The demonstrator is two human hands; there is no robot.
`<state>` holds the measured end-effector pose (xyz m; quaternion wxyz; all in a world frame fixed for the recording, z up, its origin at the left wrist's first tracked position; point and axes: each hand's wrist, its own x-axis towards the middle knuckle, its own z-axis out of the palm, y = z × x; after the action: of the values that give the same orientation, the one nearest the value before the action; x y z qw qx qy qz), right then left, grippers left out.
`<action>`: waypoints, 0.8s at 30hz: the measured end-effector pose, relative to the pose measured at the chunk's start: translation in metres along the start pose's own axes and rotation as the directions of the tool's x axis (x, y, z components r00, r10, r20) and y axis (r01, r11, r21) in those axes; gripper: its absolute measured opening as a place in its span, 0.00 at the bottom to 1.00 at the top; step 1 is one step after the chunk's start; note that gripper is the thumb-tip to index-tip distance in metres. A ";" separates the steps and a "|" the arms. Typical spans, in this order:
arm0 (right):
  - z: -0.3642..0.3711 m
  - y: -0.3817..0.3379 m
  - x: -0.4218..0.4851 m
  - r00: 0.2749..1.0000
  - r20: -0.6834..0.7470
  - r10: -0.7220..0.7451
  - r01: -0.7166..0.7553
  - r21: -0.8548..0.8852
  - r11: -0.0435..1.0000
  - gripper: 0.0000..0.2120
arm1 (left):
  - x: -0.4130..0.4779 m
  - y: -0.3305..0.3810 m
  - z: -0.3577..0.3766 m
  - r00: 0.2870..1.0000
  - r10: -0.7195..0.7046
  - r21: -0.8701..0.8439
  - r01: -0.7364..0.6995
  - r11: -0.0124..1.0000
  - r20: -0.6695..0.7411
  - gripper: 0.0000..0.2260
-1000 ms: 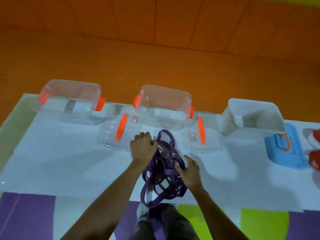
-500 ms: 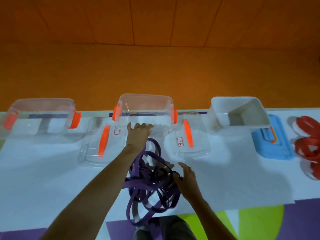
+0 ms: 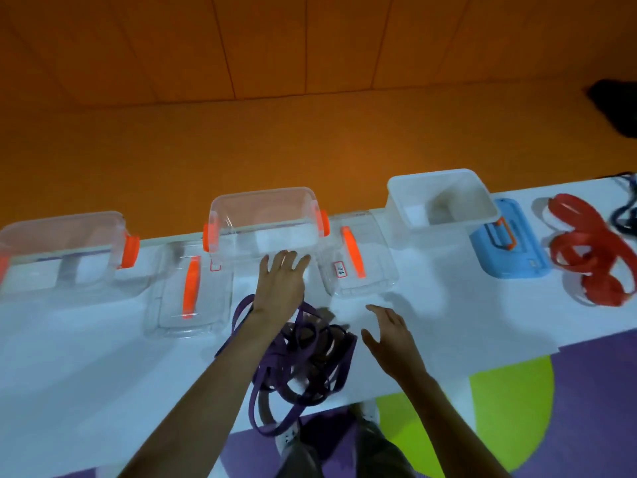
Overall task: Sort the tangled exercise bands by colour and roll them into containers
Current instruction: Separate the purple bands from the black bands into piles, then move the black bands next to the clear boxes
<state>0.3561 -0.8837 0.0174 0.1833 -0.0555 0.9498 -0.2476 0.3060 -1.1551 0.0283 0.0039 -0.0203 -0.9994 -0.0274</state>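
Note:
A tangle of purple exercise bands [image 3: 303,360] lies on the white table [image 3: 86,374] near its front edge, one loop hanging over the edge. My left hand [image 3: 281,284] is stretched out flat above the bands, fingers apart, fingertips close to the middle clear container [image 3: 265,219] with orange clips. My right hand [image 3: 393,334] hovers open just right of the tangle, holding nothing. A pile of red bands [image 3: 593,260] rests at the far right. A dark band [image 3: 625,215] shows at the right edge.
Another clear container [image 3: 65,250] stands at the left and a white tub [image 3: 441,198] at the right. Two clear lids with orange handles [image 3: 193,288] [image 3: 355,260] and a blue lid [image 3: 510,246] lie flat between them. An orange floor lies beyond the table.
Both hands have let go of the purple bands, which now lie on the table. The left hand reached forward towards the middle container; the right hand moved right, away from the tangle.

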 end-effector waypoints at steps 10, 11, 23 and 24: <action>-0.099 0.131 -0.052 0.989 -0.148 0.020 -0.043 -0.153 0.987 0.23 | -0.044 0.212 0.004 0.970 0.226 -0.020 -0.225 0.974 0.091 0.23; -0.111 0.153 -0.058 0.985 -0.172 0.022 -0.050 -0.158 0.986 0.23 | -0.043 0.240 0.004 0.966 0.243 -0.022 -0.242 0.970 0.087 0.22; -0.265 0.408 -0.148 0.926 -0.318 0.205 -0.242 -0.083 0.967 0.20 | -0.003 0.566 0.000 0.905 0.416 -0.028 -0.416 0.909 0.088 0.23; -0.277 0.426 -0.149 0.921 -0.325 0.217 -0.254 -0.078 0.964 0.20 | 0.003 0.588 -0.002 0.895 0.436 -0.027 -0.436 0.900 0.093 0.22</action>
<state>0.3845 -0.3588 0.0805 0.0552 0.0884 0.9795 -0.1724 0.3265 -0.5680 0.0628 -0.0385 -0.2449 -0.9684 -0.0274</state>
